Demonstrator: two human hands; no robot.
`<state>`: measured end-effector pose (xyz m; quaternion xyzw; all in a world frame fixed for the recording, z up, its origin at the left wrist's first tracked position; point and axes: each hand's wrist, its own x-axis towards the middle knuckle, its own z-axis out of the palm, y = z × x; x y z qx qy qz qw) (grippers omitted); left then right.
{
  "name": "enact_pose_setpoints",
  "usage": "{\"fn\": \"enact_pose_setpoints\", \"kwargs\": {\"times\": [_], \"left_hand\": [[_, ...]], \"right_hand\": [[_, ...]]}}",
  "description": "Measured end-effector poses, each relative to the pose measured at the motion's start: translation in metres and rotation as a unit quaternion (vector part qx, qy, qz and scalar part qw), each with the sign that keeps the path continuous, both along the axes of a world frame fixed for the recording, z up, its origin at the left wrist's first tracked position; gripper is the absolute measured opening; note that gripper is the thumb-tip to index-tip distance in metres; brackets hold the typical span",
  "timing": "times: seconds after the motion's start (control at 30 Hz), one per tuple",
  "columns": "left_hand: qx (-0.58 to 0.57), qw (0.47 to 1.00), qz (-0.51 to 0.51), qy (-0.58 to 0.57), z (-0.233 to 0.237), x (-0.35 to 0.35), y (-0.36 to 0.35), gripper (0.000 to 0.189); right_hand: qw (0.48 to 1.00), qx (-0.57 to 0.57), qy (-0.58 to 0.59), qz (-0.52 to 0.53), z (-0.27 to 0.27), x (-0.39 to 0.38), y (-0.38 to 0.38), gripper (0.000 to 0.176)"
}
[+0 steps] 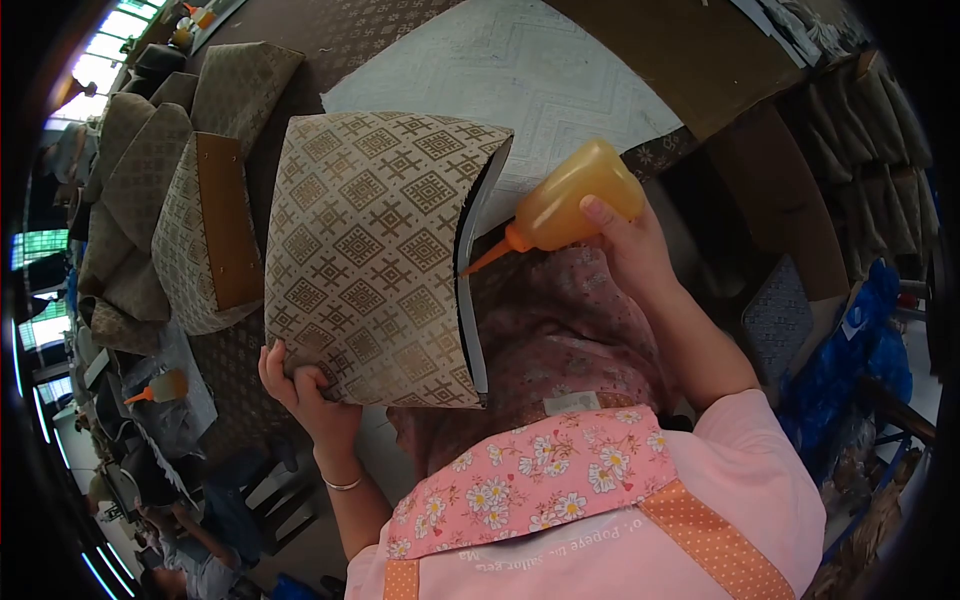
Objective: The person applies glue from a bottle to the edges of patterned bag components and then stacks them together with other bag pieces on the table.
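My left hand [310, 395] grips the lower left corner of a beige bag piece [375, 260] with a brown diamond pattern, fingers curled around its edge. The piece has an open, dark-lined edge along its right side. In my right hand [630, 240] is a squeeze bottle [570, 200] of amber liquid, tilted down to the left. Its orange nozzle tip meets or nearly touches that right edge; exact contact I cannot make out.
Several similar patterned pieces [135, 170] are piled at the left, one with a brown panel [228, 220]. A white sheet [500, 75] and brown board [690, 60] lie on the table ahead. Another small bottle [165, 387] lies lower left. A person [190, 550] sits beyond.
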<state>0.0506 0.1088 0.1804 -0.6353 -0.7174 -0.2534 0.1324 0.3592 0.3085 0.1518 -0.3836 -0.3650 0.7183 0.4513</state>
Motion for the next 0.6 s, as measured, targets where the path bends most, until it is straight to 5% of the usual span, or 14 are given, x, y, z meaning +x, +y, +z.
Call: {"fn": "enact_pose_setpoints", "kwargs": {"times": [0.47, 0.6], "left_hand": [[-0.008, 1.000, 0.002, 0.025, -0.001, 0.001, -0.002, 0.044], [-0.005, 1.000, 0.004, 0.017, -0.003, -0.002, -0.001, 0.044]], "right_hand": [[0.985, -0.033, 0.052, 0.163, -0.008, 0.023, -0.038, 0.061], [0.987, 0.108, 0.035, 0.111, -0.005, 0.026, -0.037, 0.073]]}}
